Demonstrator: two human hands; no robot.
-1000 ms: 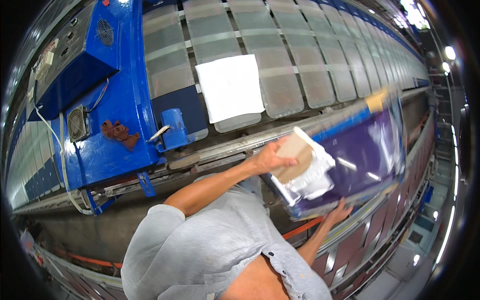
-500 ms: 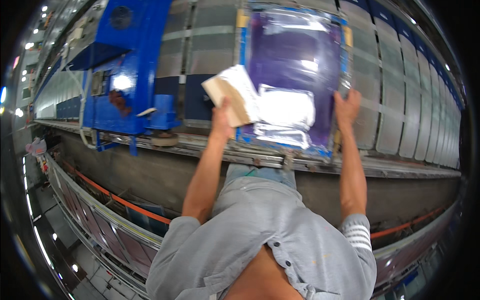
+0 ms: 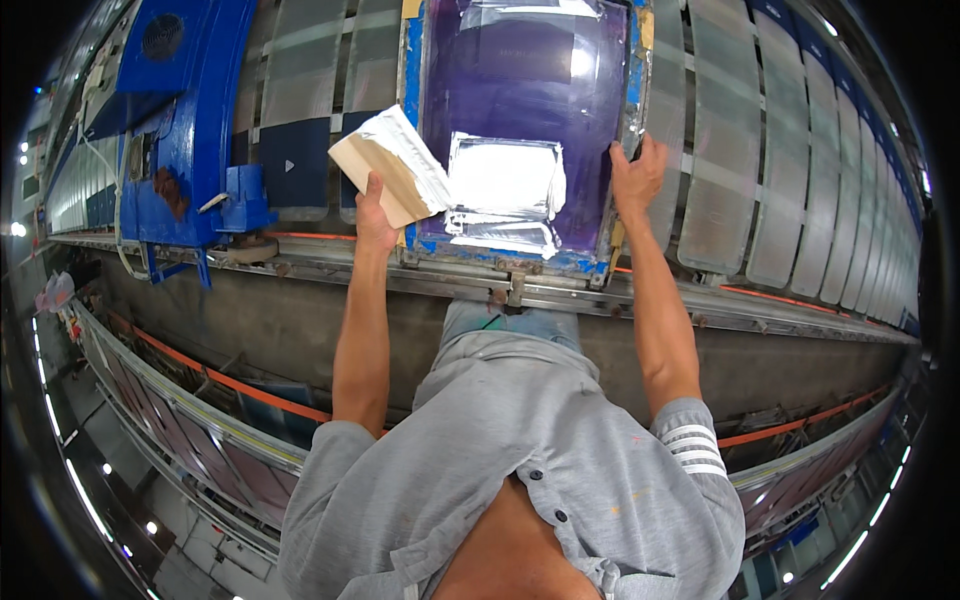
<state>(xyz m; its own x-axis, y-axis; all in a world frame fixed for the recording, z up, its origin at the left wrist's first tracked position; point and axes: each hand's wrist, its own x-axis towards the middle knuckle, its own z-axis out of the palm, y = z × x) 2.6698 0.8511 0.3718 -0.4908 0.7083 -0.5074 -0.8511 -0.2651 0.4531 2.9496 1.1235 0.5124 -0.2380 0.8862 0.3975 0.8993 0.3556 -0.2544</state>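
Left hand (image 3: pixel 375 222): grip closed on a squeegee (image 3: pixel 392 168), slanted over the left edge of the screen (image 3: pixel 500 100). Right hand (image 3: pixel 638 182): grip around the screen's right edge. Screen lies over grey panels (image 3: pixel 722 150), white paste (image 3: pixel 505 178) toward its near end.

Purple screen (image 3: pixel 515 100), white-striped grey sleeve (image 3: pixel 692 450)
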